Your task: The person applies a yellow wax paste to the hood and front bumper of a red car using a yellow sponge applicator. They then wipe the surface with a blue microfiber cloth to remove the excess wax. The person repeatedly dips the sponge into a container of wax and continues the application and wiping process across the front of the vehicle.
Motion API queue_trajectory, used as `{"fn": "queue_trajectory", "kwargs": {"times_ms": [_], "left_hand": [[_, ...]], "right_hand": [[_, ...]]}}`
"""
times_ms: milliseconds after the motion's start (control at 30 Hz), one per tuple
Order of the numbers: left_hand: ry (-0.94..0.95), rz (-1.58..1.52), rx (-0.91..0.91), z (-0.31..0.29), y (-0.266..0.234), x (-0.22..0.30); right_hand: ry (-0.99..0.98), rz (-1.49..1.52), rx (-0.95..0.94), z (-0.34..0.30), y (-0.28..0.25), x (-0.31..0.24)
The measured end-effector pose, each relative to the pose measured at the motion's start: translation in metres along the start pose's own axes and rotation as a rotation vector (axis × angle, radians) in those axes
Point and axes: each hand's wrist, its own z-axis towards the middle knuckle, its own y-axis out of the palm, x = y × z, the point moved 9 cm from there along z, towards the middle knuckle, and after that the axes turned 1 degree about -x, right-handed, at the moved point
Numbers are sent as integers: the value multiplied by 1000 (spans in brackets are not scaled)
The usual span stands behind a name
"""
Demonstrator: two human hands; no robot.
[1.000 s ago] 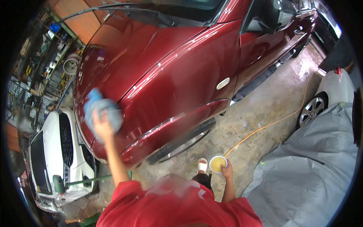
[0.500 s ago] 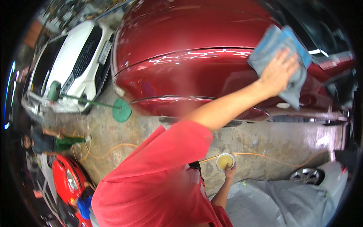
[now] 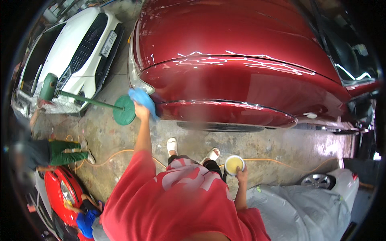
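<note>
My left hand (image 3: 141, 111) is closed on a blue cloth (image 3: 141, 99), held at the front corner of a glossy dark red car (image 3: 225, 80). The cloth overlaps the lower end of the car's pale headlight (image 3: 138, 76); whether it presses on the surface I cannot tell. My right hand (image 3: 242, 175) grips the rim of a round, open tub (image 3: 234, 165) with pale yellow contents. That tub is out beside my body, apart from the car. Its side and underside are mostly hidden.
A green stand fan (image 3: 90, 100) stands left, its round base beside the cloth. An orange hose (image 3: 277, 161) crosses the concrete floor. Grey sheeting (image 3: 297, 209) covers a vehicle at lower right. A white car (image 3: 68, 48), a red car (image 3: 60, 193) and two other people are at left.
My left hand has swept the cloth from near the windshield at right to the car's front corner at left. My right hand keeps the tub in nearly the same place.
</note>
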Motion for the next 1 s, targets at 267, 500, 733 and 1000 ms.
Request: {"fn": "queue_trajectory", "kwargs": {"times_ms": [267,500,733,1000], "left_hand": [[285,-48,-1145,-138,-7,-81],[112,-391,-1545,-207,-49,44],[298,-290,-1600,-212,-48,62],[396,-302,-1674,-238,-46,78]], "right_hand": [[-414,160,-280,-99,164,-326],[-454,123,-352,-147,205,-402],[-502,-31,-177,-160,188,-399],[-522,-292,-167,-174,181,-407]]}}
